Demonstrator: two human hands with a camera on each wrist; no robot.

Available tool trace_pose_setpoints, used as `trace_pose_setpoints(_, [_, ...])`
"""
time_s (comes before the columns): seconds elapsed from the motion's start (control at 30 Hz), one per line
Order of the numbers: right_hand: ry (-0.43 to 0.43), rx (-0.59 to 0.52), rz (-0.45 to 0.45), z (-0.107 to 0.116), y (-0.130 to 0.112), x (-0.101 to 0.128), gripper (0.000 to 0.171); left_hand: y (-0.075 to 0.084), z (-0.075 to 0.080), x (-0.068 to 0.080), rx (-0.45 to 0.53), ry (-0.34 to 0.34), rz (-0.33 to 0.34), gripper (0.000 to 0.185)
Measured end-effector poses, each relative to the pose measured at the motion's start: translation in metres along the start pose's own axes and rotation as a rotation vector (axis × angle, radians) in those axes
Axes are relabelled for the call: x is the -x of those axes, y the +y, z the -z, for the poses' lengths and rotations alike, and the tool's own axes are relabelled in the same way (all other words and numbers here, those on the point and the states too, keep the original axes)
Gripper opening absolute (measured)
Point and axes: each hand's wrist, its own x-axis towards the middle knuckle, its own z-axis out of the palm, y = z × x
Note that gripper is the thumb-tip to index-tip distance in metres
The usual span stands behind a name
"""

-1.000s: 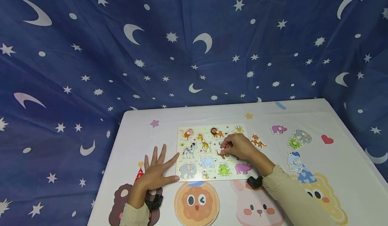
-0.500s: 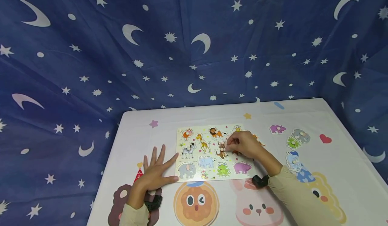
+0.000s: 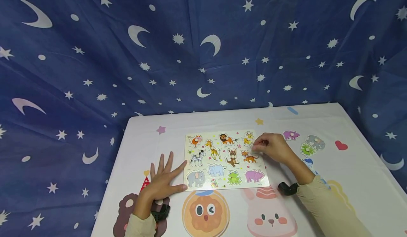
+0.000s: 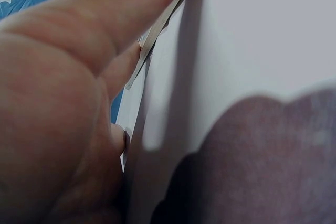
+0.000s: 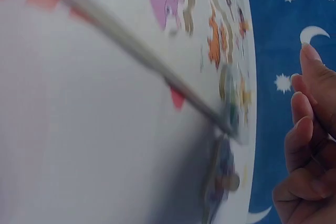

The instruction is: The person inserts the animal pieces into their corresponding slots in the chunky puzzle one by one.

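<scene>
A cream peg-puzzle board (image 3: 261, 185) with animal pictures lies on the table. My left hand (image 3: 163, 185) is spread on the cloth, its fingertips at the board's left edge. A kangaroo piece (image 3: 232, 157) sits in the board's middle right. Above the board's right edge hovers my right hand (image 3: 271, 147), its fingers loosely bent. Nothing shows between those fingers (image 5: 299, 129) in the right wrist view. A loose knobbed piece (image 5: 218, 177) lies below that hand there. The head view hides this spot behind the right hand.
To the right lie loose pieces: a purple hippo (image 3: 290, 135), a grey elephant (image 3: 315, 142) and a green frog (image 3: 307, 149). A light-blue piece (image 3: 308, 163) is mostly hidden by the right arm. A dark blue starry curtain (image 3: 178, 60) hangs behind the table.
My right hand has let go of the kangaroo piece and moved right, to the board's right edge. The tiger picture on the board is uncovered. My left hand has stayed put.
</scene>
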Motion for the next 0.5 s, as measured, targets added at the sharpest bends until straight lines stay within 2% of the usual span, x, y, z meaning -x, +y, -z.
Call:
trace_pose_setpoints(0.23, [0.023, 0.0, -0.099, 0.015, 0.016, 0.005, 0.015, 0.0, 0.0, 0.0, -0.006, -0.002, 0.003, 0.089])
trace_pose_setpoints(0.5, [0.126, 0.059, -0.152, 0.023, 0.034, 0.01, 0.019, 0.002, 0.002, 0.001, 0.009, 0.0, 0.003, 0.089])
